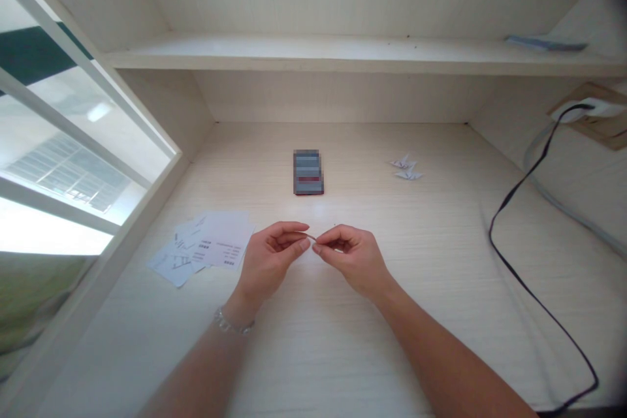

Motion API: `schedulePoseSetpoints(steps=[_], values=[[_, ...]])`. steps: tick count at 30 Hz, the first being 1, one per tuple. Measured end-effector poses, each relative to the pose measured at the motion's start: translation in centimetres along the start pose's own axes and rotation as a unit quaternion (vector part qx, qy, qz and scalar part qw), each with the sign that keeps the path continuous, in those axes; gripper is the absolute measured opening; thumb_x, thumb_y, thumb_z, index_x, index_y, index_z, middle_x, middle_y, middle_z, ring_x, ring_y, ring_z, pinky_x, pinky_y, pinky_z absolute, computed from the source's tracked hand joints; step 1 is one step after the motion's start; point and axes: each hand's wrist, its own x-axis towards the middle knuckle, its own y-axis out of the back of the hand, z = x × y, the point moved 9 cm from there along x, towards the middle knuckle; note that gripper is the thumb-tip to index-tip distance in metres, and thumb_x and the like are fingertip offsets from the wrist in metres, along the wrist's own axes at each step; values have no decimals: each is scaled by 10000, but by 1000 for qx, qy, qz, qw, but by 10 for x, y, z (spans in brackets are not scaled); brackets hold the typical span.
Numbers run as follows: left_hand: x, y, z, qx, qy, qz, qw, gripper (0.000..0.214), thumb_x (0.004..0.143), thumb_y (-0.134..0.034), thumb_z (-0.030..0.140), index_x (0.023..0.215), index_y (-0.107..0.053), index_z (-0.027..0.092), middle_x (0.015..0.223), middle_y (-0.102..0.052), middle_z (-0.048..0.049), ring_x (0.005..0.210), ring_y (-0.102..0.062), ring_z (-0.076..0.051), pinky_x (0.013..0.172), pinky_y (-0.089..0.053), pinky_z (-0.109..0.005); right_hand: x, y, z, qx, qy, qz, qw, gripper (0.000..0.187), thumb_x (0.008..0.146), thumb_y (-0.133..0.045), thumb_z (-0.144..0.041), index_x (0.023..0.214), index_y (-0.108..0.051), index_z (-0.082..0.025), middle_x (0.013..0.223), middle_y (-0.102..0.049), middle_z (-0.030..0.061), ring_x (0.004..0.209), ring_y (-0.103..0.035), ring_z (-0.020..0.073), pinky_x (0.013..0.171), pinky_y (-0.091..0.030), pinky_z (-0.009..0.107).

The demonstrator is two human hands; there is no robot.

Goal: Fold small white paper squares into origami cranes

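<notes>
I see thin strip (311,236) bridging left hand (272,255) and right hand (353,257), long axis crosswise; both pinch it, neither nearer, fingertips almost touching, material unclear.

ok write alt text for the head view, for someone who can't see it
A person's left hand and right hand pinch a thin strip between them over a pale desk. Printed papers lie beside the left hand; farther back are a pixelated dark rectangle and small folded white papers, with a black cable at right.
</notes>
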Motion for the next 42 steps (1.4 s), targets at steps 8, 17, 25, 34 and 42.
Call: schedulePoseSetpoints(steps=[8,17,25,34,42], values=[[-2,-1,3,9,6,12,1000,280,624,-731,188,887,-649,134,763,-716,-60,719,-664,-168,702,-524,-269,-3,2,-19,-45,63,6,997,63,709,-629,-191,735,-685,-202,732,-689,36,691,-626,175,637,-496,302],[-1,0,0,-7,9,11,1000,266,614,-740,153,857,-630,137,721,-707,-36,675,-653,-140,671,-525,-242,-6,1,-31,-66,102,1,993,103,712,-618,-151,744,-692,-214,747,-692,29,702,-630,172,650,-494,299],[-1,0,0,-30,3,11,999,222,602,-742,135,786,-618,140,700,-696,-31,662,-644,-138,659,-515,-247,-7,-2,-31,-71,96,-10,993,94,722,-619,-173,754,-697,-217,755,-690,30,704,-627,171,644,-490,296],[5,3,-10,-2,29,24,999,260,615,-729,211,851,-641,147,721,-686,-31,670,-626,-134,646,-484,-238,4,-7,15,38,-62,-36,997,102,659,-683,-267,705,-655,-181,675,-659,18,616,-588,139,568,-462,264],[2,-7,-21,7,99,-5,995,329,643,-706,305,917,-627,141,649,-660,-15,625,-612,-135,612,-544,-280,6,1,23,82,-79,17,993,186,625,-710,-313,707,-639,-162,671,-645,26,604,-575,132,563,-455,251]])
